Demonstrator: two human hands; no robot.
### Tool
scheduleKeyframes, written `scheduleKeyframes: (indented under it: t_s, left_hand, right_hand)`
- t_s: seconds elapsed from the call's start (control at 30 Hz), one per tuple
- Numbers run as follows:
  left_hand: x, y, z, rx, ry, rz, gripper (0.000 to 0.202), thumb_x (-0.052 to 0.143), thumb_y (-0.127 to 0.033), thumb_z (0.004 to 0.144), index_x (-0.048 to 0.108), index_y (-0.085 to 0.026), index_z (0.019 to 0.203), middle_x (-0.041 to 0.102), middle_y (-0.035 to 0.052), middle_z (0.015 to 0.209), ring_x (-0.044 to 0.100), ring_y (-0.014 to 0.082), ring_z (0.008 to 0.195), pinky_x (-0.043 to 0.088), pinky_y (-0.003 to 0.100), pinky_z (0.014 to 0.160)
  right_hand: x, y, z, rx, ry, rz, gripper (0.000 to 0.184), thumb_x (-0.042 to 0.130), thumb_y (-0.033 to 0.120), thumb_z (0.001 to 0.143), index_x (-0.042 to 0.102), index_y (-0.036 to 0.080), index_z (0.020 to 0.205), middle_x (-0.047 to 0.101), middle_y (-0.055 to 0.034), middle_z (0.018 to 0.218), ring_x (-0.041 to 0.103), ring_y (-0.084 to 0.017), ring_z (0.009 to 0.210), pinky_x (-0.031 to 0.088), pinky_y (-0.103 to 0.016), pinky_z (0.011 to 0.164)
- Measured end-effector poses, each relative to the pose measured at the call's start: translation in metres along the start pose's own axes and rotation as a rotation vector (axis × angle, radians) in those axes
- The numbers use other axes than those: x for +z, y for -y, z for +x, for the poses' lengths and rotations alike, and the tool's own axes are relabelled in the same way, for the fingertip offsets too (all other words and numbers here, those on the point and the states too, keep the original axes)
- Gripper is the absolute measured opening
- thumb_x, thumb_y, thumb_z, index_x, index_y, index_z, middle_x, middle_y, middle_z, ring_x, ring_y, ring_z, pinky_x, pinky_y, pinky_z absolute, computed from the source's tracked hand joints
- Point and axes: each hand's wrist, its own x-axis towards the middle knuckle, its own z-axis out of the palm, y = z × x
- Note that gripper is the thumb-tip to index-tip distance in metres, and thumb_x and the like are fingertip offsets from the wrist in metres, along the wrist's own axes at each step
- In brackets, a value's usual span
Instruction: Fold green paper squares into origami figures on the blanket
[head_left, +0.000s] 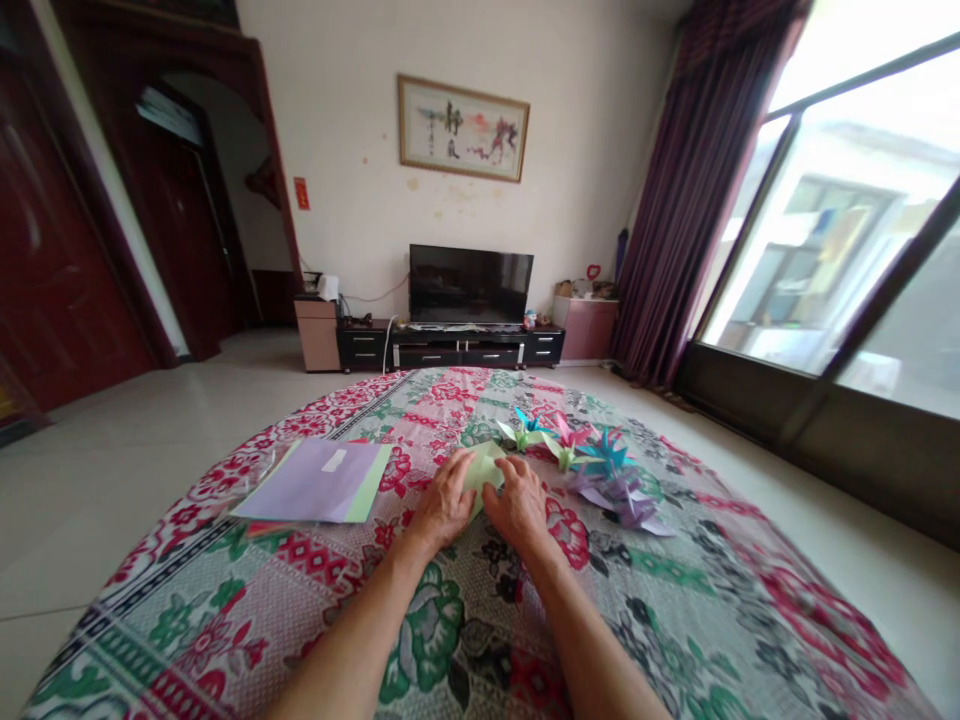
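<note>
Paper (485,458), pale green, is lying on the flowered tablecloth (322,610), right of the stack of sheets (311,492). I'm watching the left hand (445,496), nearer the stack, and the right hand (523,496), farther from it, touching the paper with curled fingers; whether they're pinching it, I cannot tell. Folded cranes (609,456) are sitting farthest right of the stack.

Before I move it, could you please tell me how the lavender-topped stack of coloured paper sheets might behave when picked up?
The lavender-topped stack of coloured paper sheets would probably sag if lifted by one edge, being broad and thin. Its sheets may slide apart, since green and red edges stick out unevenly.
</note>
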Motion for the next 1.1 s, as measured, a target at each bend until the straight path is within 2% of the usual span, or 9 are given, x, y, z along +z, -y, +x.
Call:
scheduleKeyframes:
  t_s: [0.13, 0.3, 0.4, 0.53, 0.67, 0.83, 0.97, 1.03, 1.1]
  left_hand:
    - [0.0, 0.002, 0.0, -0.054, -0.064, 0.026, 0.062, 0.04, -0.004, 0.07, 0.04, -0.015, 0.131, 0.049, 0.0118, 0.13, 0.044, 0.0215, 0.122, 0.038, 0.042, 0.105]
    - [-0.003, -0.004, 0.0, -0.076, 0.004, 0.08, 0.05, 0.048, -0.014, 0.073, 0.05, -0.014, 0.123, 0.055, 0.0122, 0.122, 0.05, 0.0242, 0.115, 0.041, 0.041, 0.101]
    - [-0.004, -0.007, 0.001, -0.057, 0.027, 0.104, 0.053, 0.049, -0.012, 0.07, 0.05, -0.012, 0.123, 0.052, 0.0125, 0.126, 0.047, 0.0245, 0.117, 0.04, 0.041, 0.102]
    - [-0.003, -0.003, 0.005, -0.078, -0.067, 0.101, 0.06, 0.042, -0.004, 0.066, 0.047, -0.009, 0.126, 0.046, 0.014, 0.132, 0.04, 0.0223, 0.125, 0.034, 0.038, 0.107]
    - [-0.004, 0.006, 0.01, -0.126, -0.103, 0.12, 0.061, 0.039, -0.003, 0.066, 0.045, -0.01, 0.126, 0.05, 0.0145, 0.129, 0.042, 0.0231, 0.123, 0.034, 0.039, 0.107]
    - [-0.012, 0.012, 0.009, -0.199, -0.006, 0.175, 0.063, 0.045, -0.006, 0.062, 0.047, -0.009, 0.125, 0.061, 0.0152, 0.112, 0.054, 0.0251, 0.106, 0.041, 0.039, 0.097]
    - [-0.021, 0.014, 0.009, -0.265, 0.052, 0.129, 0.061, 0.048, -0.005, 0.061, 0.052, -0.012, 0.121, 0.063, 0.0116, 0.106, 0.057, 0.0213, 0.098, 0.043, 0.032, 0.091]
    - [-0.026, 0.016, 0.009, -0.294, 0.117, 0.104, 0.051, 0.048, -0.006, 0.063, 0.059, -0.016, 0.111, 0.065, 0.0079, 0.099, 0.057, 0.0194, 0.094, 0.043, 0.029, 0.087]
    - [-0.031, 0.018, 0.009, -0.304, 0.196, 0.095, 0.035, 0.049, -0.007, 0.065, 0.065, -0.018, 0.094, 0.066, 0.0051, 0.09, 0.057, 0.0185, 0.09, 0.043, 0.028, 0.084]
  right_hand:
    - [0.004, 0.0, -0.009, -0.044, 0.023, -0.024, 0.047, 0.051, 0.035, 0.076, 0.052, 0.02, 0.121, 0.049, -0.0102, 0.129, 0.043, -0.027, 0.117, 0.031, -0.04, 0.096]
    - [0.005, -0.006, -0.007, -0.077, 0.071, -0.012, 0.044, 0.045, 0.023, 0.078, 0.052, 0.023, 0.122, 0.052, -0.0071, 0.128, 0.044, -0.024, 0.117, 0.031, -0.038, 0.096]
    - [0.006, -0.008, -0.004, -0.077, 0.095, 0.021, 0.046, 0.041, 0.013, 0.076, 0.054, 0.022, 0.119, 0.056, -0.0067, 0.125, 0.045, -0.022, 0.117, 0.031, -0.037, 0.096]
    - [0.006, -0.01, -0.001, -0.148, 0.103, 0.088, 0.045, 0.039, 0.007, 0.074, 0.058, 0.021, 0.112, 0.061, -0.0064, 0.116, 0.05, -0.019, 0.113, 0.033, -0.034, 0.093]
    - [0.006, -0.013, 0.0, -0.257, 0.112, 0.178, 0.046, 0.037, 0.002, 0.072, 0.061, 0.022, 0.107, 0.065, -0.0036, 0.107, 0.056, -0.015, 0.104, 0.036, -0.027, 0.09]
    - [0.007, -0.015, 0.002, -0.267, 0.1, 0.235, 0.048, 0.039, 0.001, 0.068, 0.063, 0.021, 0.104, 0.066, -0.0021, 0.104, 0.059, -0.014, 0.097, 0.038, -0.022, 0.089]
    - [0.005, -0.013, 0.002, -0.224, 0.111, 0.245, 0.041, 0.051, 0.016, 0.071, 0.059, 0.018, 0.111, 0.062, -0.0078, 0.113, 0.057, -0.019, 0.102, 0.04, -0.028, 0.09]
    - [0.003, -0.012, 0.002, -0.232, 0.146, 0.25, 0.049, 0.058, 0.023, 0.068, 0.056, 0.015, 0.117, 0.058, -0.0114, 0.119, 0.054, -0.023, 0.107, 0.039, -0.034, 0.093]
    - [0.001, -0.013, 0.003, -0.251, 0.19, 0.263, 0.057, 0.061, 0.023, 0.065, 0.052, 0.015, 0.121, 0.054, -0.013, 0.123, 0.051, -0.025, 0.111, 0.037, -0.038, 0.096]
